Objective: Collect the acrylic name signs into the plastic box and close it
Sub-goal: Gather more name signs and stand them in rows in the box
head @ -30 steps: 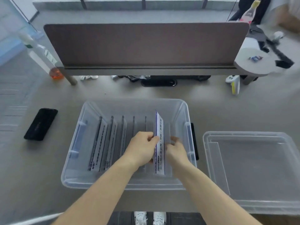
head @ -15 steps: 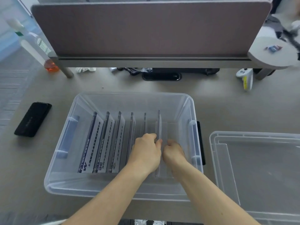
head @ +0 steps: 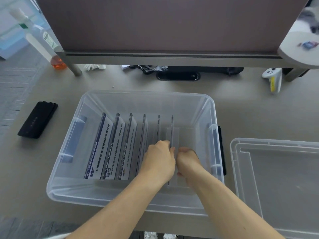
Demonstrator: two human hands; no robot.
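the upright sign (head: 172, 128) runs away from the person, pinched between left hand (head: 158, 161) and right hand (head: 188, 161). the lid (head: 279, 178) lies right of the box (head: 148, 99), nearer the right hand.

Both bare forearms are reaching forward from the bottom edge, converging toward the middle. The left hand (head: 158, 160) is lying knuckles up, fingers curled and thumb tip pressing inward. The right hand (head: 188, 161) is sitting just beside it, also loosely fisted, its fingers folding under. The two hands are nearly touching, a narrow gap separating them.
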